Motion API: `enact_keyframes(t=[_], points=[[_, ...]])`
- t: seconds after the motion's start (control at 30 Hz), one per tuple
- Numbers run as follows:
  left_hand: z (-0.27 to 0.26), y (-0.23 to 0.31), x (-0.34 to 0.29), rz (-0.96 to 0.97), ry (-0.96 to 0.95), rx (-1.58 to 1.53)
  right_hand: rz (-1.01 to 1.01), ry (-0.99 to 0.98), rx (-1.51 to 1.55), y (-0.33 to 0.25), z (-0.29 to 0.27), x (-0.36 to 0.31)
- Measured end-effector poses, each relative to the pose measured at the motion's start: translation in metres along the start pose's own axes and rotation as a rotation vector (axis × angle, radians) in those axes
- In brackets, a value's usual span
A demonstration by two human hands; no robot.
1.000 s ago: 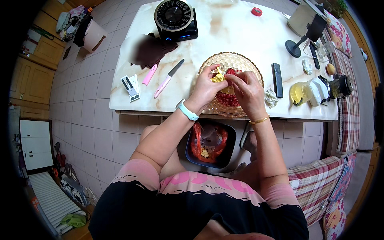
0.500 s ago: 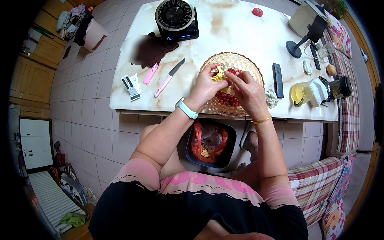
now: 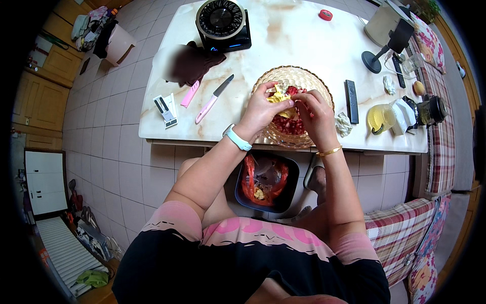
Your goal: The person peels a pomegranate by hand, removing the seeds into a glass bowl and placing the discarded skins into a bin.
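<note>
Over an amber, scalloped glass plate (image 3: 324,83) near the table's front edge, my left hand (image 3: 260,107) grips a piece of pomegranate (image 3: 278,97) with yellow rind and pith. My right hand (image 3: 318,114) is closed, thumb and fingers pinched together beside the piece. Whatever lies between those fingertips is too small to make out. Loose red pomegranate seeds (image 3: 288,125) lie on the plate below both hands, partly covered by them.
Left of the plate lie a pink-handled knife (image 3: 215,99), its pink sheath (image 3: 190,95) and a dark cloth (image 3: 200,63). A black bar (image 3: 352,101), crumpled tissue (image 3: 343,124) and a jug of yellow liquid (image 3: 380,119) stand right. Below the table edge is a bin (image 3: 291,196) with a red bag.
My right hand has shifted slightly right, its fingers curling inward away from the pomegranate piece. The left hand keeps its hold in nearly the same place.
</note>
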State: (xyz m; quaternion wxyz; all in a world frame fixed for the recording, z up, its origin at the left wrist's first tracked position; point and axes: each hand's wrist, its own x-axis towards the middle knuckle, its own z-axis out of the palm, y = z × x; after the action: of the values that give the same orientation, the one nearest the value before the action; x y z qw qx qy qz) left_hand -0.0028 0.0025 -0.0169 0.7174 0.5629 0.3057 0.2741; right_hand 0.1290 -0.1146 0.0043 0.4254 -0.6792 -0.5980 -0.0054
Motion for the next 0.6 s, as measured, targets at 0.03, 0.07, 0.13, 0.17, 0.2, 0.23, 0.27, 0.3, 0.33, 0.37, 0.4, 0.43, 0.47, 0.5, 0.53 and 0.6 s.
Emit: enact_keyframes(t=[0.03,0.07,0.13,0.17,0.2,0.23,0.27,0.3,0.33,0.37,0.4,0.43,0.47,0.5,0.53,0.6], points=[[0.001,-0.002,0.000,0.028,0.012,0.007,0.033,-0.002,0.015,-0.001,0.000,0.000],[0.002,-0.004,0.000,0.056,0.024,0.014,0.067,-0.005,0.029,-0.002,0.000,0.001],[0.002,-0.010,0.005,0.149,0.025,0.022,0.088,0.019,0.048,-0.001,0.001,0.001],[0.003,-0.011,0.007,0.196,0.024,0.026,0.098,0.031,0.057,0.000,0.001,0.002],[0.002,-0.013,0.007,0.206,0.034,0.006,0.079,0.073,0.013,0.002,0.001,0.002],[0.004,-0.007,0.006,0.216,0.043,-0.012,0.062,0.113,-0.030,0.004,0.002,0.003],[0.005,-0.004,0.006,0.225,0.053,-0.030,0.044,0.154,-0.073,0.006,0.002,0.002],[0.004,-0.003,0.007,0.238,0.049,-0.041,0.079,0.152,-0.063,0.007,0.001,0.002],[0.003,-0.005,0.008,0.238,0.062,-0.056,0.112,0.148,-0.052,0.007,0.000,0.002],[0.002,-0.008,0.010,0.239,0.075,-0.071,0.146,0.145,-0.040,0.006,0.000,0.002],[0.001,-0.010,0.010,0.239,0.087,-0.086,0.170,0.095,-0.009,0.005,-0.001,0.002],[0.002,-0.010,0.010,0.226,0.092,-0.114,0.195,0.046,0.023,0.003,-0.001,0.001],[0.002,-0.010,0.009,0.220,0.094,-0.118,0.220,-0.004,0.054,0.002,0.000,0.001],[0.002,-0.010,0.009,0.214,0.095,-0.121,0.214,-0.016,0.039,0.000,0.002,0.000],[0.003,-0.010,0.009,0.208,0.095,-0.125,0.207,-0.026,0.022,-0.003,0.003,-0.001],[0.005,-0.008,0.007,0.182,0.088,-0.164,0.164,-0.015,-0.028,-0.004,0.005,-0.003]])
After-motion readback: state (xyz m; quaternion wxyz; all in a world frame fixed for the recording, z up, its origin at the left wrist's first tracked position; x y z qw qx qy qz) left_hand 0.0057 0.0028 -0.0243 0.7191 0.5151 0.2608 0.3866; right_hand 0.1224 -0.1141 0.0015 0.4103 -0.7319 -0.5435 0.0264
